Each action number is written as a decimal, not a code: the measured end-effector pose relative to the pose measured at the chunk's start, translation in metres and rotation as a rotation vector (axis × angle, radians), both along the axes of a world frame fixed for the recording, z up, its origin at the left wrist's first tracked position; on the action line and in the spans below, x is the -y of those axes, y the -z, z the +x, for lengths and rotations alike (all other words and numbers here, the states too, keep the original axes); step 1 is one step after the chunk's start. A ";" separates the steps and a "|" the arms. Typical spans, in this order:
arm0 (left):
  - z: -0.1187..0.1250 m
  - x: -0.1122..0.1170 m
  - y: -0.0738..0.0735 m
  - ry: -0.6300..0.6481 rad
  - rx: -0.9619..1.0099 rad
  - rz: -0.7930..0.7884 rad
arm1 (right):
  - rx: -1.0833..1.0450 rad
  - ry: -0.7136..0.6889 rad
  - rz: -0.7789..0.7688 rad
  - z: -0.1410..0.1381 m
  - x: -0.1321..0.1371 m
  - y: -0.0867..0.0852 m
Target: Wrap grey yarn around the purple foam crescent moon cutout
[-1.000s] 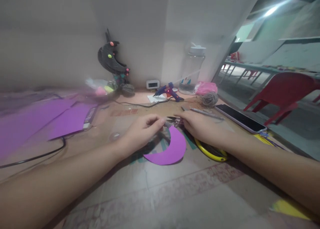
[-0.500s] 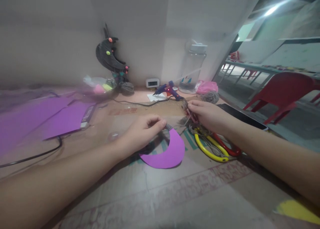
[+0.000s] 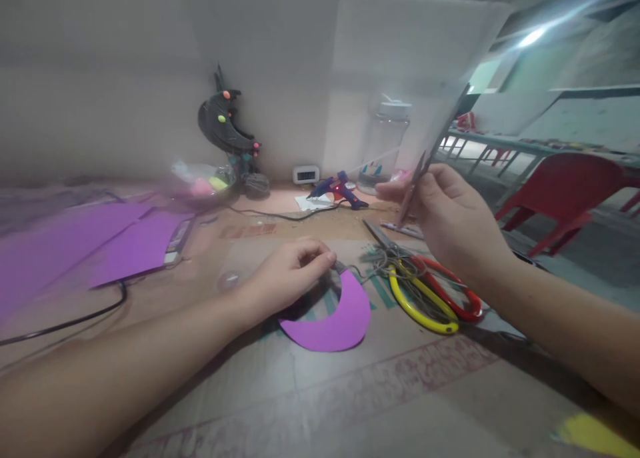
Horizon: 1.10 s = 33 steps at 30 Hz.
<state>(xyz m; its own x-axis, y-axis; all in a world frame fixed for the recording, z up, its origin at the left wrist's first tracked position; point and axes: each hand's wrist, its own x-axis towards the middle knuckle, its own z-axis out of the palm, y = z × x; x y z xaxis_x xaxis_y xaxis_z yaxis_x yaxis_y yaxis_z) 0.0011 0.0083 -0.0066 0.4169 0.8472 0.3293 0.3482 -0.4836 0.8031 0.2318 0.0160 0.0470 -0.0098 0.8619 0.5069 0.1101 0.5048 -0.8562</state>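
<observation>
My left hand (image 3: 305, 268) is closed in a pinch at the upper tip of a purple paper crescent (image 3: 345, 321), which lies on the cardboard surface. A grey strip or cord shows at that tip, partly hidden by the fingers. Raised at the right, my right hand (image 3: 450, 208) grips thin, dark, pointed tweezers (image 3: 411, 190), tips upward. Below it lies a pair of scissors (image 3: 423, 288) with one yellow and one red handle, grey string tangled around it. A pen-like stick (image 3: 400, 229) lies just behind the scissors.
A blue glue gun (image 3: 340, 188) rests by a small digital clock (image 3: 306, 174) and a clear bottle (image 3: 385, 145). Behind stands a black crescent ornament (image 3: 220, 121). Purple sheets (image 3: 130, 245) and a black cable (image 3: 75, 321) lie left. A red chair (image 3: 565, 191) stands beyond the table.
My right hand has lifted up and away from the scissors, raising the tweezers. My left hand stays on the crescent's tip. The view has tilted slightly.
</observation>
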 end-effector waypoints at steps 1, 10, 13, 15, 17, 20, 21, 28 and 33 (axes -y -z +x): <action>0.000 0.000 0.000 0.000 0.003 -0.012 | -0.036 -0.018 -0.027 0.001 -0.001 -0.002; -0.001 0.002 -0.001 -0.009 -0.042 -0.071 | 0.113 -0.180 -0.143 0.012 -0.001 -0.020; -0.001 0.003 -0.001 -0.013 -0.051 -0.121 | 0.347 -0.153 -0.069 0.008 0.006 -0.016; -0.001 0.004 -0.001 -0.007 -0.041 -0.130 | 0.579 -0.082 0.047 0.004 0.014 -0.011; -0.001 0.004 0.000 -0.001 -0.028 -0.112 | 0.807 -0.043 0.163 0.000 0.023 -0.005; -0.001 0.003 0.001 0.006 -0.040 -0.055 | 1.016 -0.046 0.254 -0.003 0.034 0.008; -0.001 0.003 0.001 0.004 -0.048 -0.038 | 1.059 -0.046 0.272 -0.001 0.036 0.014; -0.001 0.007 -0.003 -0.036 -0.145 -0.051 | 1.160 -0.029 0.366 0.014 0.036 0.045; 0.002 0.012 -0.008 -0.057 -0.153 -0.073 | 1.022 0.016 0.242 0.010 0.034 0.049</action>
